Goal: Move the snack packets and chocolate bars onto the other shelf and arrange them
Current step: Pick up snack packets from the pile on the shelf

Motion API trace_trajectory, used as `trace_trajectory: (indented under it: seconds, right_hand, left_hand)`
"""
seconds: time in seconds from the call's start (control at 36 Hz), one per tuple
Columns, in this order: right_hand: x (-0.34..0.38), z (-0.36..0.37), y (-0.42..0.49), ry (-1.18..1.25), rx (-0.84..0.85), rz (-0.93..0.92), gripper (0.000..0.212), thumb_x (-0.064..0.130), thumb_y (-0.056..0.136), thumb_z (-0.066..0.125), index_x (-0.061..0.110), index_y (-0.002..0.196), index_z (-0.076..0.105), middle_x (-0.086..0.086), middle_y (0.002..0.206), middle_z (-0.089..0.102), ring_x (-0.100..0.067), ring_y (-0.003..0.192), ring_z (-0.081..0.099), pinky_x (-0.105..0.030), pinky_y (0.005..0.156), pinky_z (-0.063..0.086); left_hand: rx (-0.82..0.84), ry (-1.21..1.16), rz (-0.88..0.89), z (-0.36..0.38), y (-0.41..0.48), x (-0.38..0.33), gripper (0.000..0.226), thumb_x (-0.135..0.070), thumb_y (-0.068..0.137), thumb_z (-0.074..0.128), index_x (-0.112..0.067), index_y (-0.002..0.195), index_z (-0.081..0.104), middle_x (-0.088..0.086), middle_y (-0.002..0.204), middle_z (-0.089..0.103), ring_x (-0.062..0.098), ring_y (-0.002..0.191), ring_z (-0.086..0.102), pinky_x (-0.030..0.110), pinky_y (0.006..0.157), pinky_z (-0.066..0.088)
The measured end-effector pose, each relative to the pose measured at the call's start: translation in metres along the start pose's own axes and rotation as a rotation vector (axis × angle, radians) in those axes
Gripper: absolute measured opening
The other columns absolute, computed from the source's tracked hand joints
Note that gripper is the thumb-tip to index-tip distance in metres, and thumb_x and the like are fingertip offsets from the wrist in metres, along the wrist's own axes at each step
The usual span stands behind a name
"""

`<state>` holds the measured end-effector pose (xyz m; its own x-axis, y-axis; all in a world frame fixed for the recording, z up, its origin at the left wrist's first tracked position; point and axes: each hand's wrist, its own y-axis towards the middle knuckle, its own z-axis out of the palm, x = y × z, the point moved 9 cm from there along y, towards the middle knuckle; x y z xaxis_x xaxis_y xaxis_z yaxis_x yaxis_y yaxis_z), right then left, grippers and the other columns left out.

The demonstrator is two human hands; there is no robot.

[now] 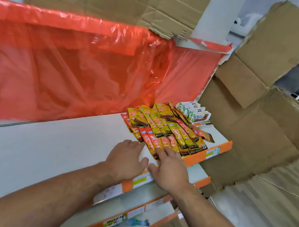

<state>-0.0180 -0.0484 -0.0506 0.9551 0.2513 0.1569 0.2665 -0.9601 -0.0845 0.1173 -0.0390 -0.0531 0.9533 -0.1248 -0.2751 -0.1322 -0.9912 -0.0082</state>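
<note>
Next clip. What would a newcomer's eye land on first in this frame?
A big red plastic sheet hangs behind the white shelf, filling the left and middle. At the shelf's right end lies a fanned pile of yellow and red snack packets, white-wrapped bars behind it. The left hand rests flat on bare shelf; the right hand touches the nearest packets.

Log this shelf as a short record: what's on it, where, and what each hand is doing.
shelf: white, orange front rail
snack packets: yellow and red, overlapping rows at the shelf's right end
bars: white and green wrappers, behind the packets, far right
left hand: flat on the shelf beside the packets, fingers straight
right hand: fingers straight, touching the nearest packets
behind: orange plastic sheet; cardboard to the right
</note>
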Motion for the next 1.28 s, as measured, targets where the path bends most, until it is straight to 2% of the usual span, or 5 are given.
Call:
trace_trajectory:
  seconds: [0.31,0.47,1.0,1.11,1.28]
  right_hand:
    - [-0.008,0.0,0.046,-0.046,0.019,0.015,0.069,0.057,0.097,0.046,0.022,0.154,0.032,-0.004,0.159,0.029,-0.027,0.143,0.025,-0.04,0.113,0.029]
    - [-0.013,0.007,0.061,-0.063,0.03,-0.042,0.067,0.056,0.097,0.045,0.021,0.153,0.034,-0.004,0.159,0.028,-0.027,0.144,0.023,-0.042,0.115,0.03]
    - [0.01,0.004,0.065,0.107,0.07,-0.409,0.072,0.058,0.088,0.02,0.024,0.138,0.058,-0.005,0.155,0.041,-0.029,0.14,0.031,-0.04,0.117,0.025]
    - [0.017,-0.004,0.067,0.296,0.054,-0.466,0.033,0.028,0.098,0.051,0.025,0.129,0.062,-0.002,0.131,0.062,-0.023,0.12,0.052,-0.029,0.098,0.038]
    - [0.037,-0.006,0.06,0.745,0.151,-0.316,0.033,0.012,0.084,0.073,0.028,0.104,0.052,0.005,0.094,0.061,-0.016,0.08,0.059,-0.027,0.069,0.046]
  left_hand:
    - [0.025,-0.394,-0.217,0.009,0.042,0.013,0.038,-0.039,0.096,0.052,-0.015,0.125,0.06,0.004,0.12,0.065,0.024,0.111,0.059,0.028,0.085,0.044]
    - [0.017,-0.87,-0.54,0.025,0.056,0.029,0.022,-0.024,0.083,0.064,-0.013,0.065,0.067,0.008,0.079,0.074,0.028,0.082,0.071,0.039,0.08,0.058]
    - [-0.341,-1.348,-0.904,0.042,0.02,0.028,0.014,-0.004,0.069,0.061,-0.004,0.077,0.072,0.02,0.08,0.073,0.029,0.064,0.065,0.04,0.068,0.057]
    - [-0.449,-1.433,-0.928,0.033,0.0,0.03,0.019,0.005,0.083,0.056,-0.006,0.084,0.071,0.019,0.088,0.075,0.031,0.074,0.07,0.047,0.08,0.06]
    - [-0.576,-1.466,-0.959,0.022,-0.034,0.041,0.022,-0.006,0.093,0.057,-0.01,0.073,0.066,0.009,0.067,0.069,0.021,0.055,0.061,0.031,0.063,0.052]
